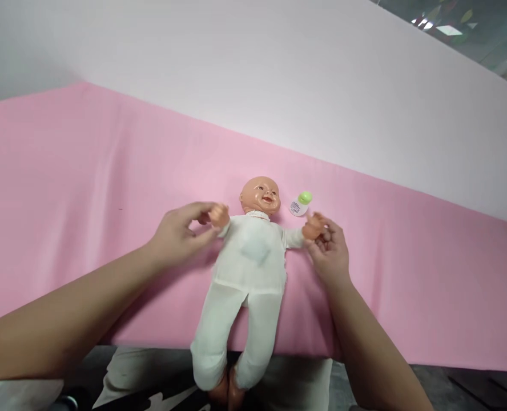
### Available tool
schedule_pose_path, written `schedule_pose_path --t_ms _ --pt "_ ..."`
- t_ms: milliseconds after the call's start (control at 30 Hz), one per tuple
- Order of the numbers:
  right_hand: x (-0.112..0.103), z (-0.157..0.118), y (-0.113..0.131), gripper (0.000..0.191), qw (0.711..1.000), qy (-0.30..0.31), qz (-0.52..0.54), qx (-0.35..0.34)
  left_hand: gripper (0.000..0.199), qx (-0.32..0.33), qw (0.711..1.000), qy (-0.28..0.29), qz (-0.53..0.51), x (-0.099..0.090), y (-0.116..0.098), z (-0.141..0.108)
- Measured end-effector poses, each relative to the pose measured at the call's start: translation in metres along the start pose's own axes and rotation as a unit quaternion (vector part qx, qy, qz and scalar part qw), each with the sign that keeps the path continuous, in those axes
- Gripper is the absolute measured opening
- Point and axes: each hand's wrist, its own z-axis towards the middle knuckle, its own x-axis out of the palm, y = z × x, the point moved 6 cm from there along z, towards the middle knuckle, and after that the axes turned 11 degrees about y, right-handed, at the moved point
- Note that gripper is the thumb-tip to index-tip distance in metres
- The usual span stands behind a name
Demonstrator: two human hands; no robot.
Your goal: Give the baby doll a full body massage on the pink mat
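A baby doll (248, 268) in a white suit lies face up on a pink cloth (86, 188), head toward the far side, legs hanging over the near edge. My left hand (180, 234) has its fingers around the doll's small hand on the left. My right hand (328, 248) pinches the doll's other hand on the right. The doll's arms are spread out to both sides. A small white bottle with a green cap (301, 204) lies on the cloth just right of the doll's head, a little beyond my right hand.
The pink cloth covers a wide table that slants across the view. A white wall (279, 74) stands right behind it. Below the near edge I see my lap in light clothing (151, 377) and a dark floor.
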Motion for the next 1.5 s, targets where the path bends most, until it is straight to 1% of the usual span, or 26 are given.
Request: schedule_pose_path --t_ms 33,100,133,167,233,333,400,500,567,600,667,733,800,833,867,900,967,1000,1033,1067,1100,1167,1267,1333,1400,1500 --pt "-0.009 0.004 -0.011 0.07 0.999 -0.025 0.032 0.033 0.04 -0.066 0.997 -0.025 -0.033 -0.005 0.015 0.003" --pt "-0.023 0.01 -0.034 0.076 0.99 -0.052 0.078 0.102 0.046 -0.169 0.977 -0.072 -0.106 -0.013 0.045 0.009" --pt "-0.027 0.012 -0.045 0.079 0.985 -0.058 0.093 0.136 0.041 -0.21 0.964 -0.098 -0.133 -0.017 0.06 0.011" --pt "-0.03 0.013 -0.056 0.081 0.978 -0.06 0.107 0.167 0.036 -0.237 0.953 -0.101 -0.159 -0.019 0.072 0.014" --pt "-0.032 0.013 -0.075 0.084 0.968 -0.05 0.124 0.214 0.031 -0.245 0.943 -0.104 -0.201 -0.021 0.087 0.019" --pt "-0.03 0.011 -0.092 0.087 0.961 -0.038 0.109 0.25 0.036 -0.231 0.945 -0.087 -0.215 -0.021 0.094 0.024" --pt "-0.028 0.01 -0.096 0.09 0.959 -0.036 0.102 0.261 0.038 -0.222 0.949 -0.078 -0.21 -0.02 0.095 0.024" --pt "-0.025 0.009 -0.093 0.092 0.957 -0.044 0.119 0.262 0.042 -0.217 0.95 -0.077 -0.209 -0.018 0.096 0.024" --pt "-0.022 0.009 -0.084 0.09 0.959 -0.053 0.139 0.241 0.046 -0.206 0.952 -0.077 -0.214 -0.018 0.095 0.026" --pt "-0.021 0.009 -0.077 0.088 0.964 -0.055 0.143 0.216 0.048 -0.195 0.954 -0.078 -0.215 -0.018 0.092 0.026" --pt "-0.017 0.008 -0.056 0.085 0.98 -0.054 0.133 0.139 0.053 -0.162 0.96 -0.083 -0.212 -0.019 0.08 0.025" --pt "-0.009 0.005 -0.029 0.077 0.993 -0.046 0.102 0.044 0.056 -0.12 0.968 -0.07 -0.211 -0.019 0.06 0.023" --pt "0.003 -0.002 -0.001 0.061 0.998 -0.013 0.049 -0.037 0.054 -0.075 0.973 -0.013 -0.217 -0.011 0.037 0.019" --pt "0.012 -0.005 0.013 0.052 0.997 0.018 0.008 -0.073 0.051 -0.049 0.976 0.023 -0.209 -0.007 0.025 0.016" --pt "0.022 -0.009 0.026 0.044 0.991 0.062 -0.039 -0.111 0.047 -0.021 0.979 0.073 -0.19 0.0 0.013 0.014" --pt "0.034 -0.013 0.039 0.039 0.978 0.111 -0.088 -0.15 0.041 0.013 0.978 0.125 -0.168 0.007 0.002 0.011" --pt "0.054 -0.021 0.056 0.039 0.94 0.195 -0.164 -0.226 0.033 0.079 0.966 0.216 -0.121 0.021 -0.014 0.005" --pt "0.06 -0.025 0.061 0.04 0.923 0.22 -0.186 -0.256 0.032 0.103 0.958 0.246 -0.102 0.027 -0.018 0.003" --pt "0.064 -0.027 0.063 0.042 0.912 0.23 -0.199 -0.276 0.032 0.119 0.953 0.263 -0.087 0.031 -0.019 0.002" --pt "0.065 -0.027 0.062 0.044 0.908 0.224 -0.209 -0.285 0.034 0.126 0.951 0.271 -0.076 0.034 -0.018 0.001" --pt "0.064 -0.025 0.059 0.044 0.91 0.209 -0.218 -0.285 0.035 0.125 0.953 0.268 -0.065 0.036 -0.015 0.002" --pt "0.061 -0.02 0.05 0.043 0.921 0.163 -0.233 -0.267 0.038 0.113 0.963 0.242 -0.042 0.039 -0.007 0.004" --pt "0.06 -0.01 0.035 0.042 0.939 0.099 -0.242 -0.222 0.039 0.099 0.98 0.173 0.003 0.043 0.002 0.006" --pt "0.066 -0.004 0.031 0.04 0.945 0.079 -0.243 -0.203 0.039 0.102 0.986 0.129 0.016 0.048 0.002 0.007" --pt "0.074 0.005 0.03 0.036 0.947 0.073 -0.244 -0.194 0.04 0.096 0.99 0.105 0.016 0.054 0.001 0.012" --pt "0.073 0.022 0.03 0.034 0.962 0.037 -0.22 -0.156 0.043 0.053 0.997 0.051 0.005 0.052 0.0 0.027"
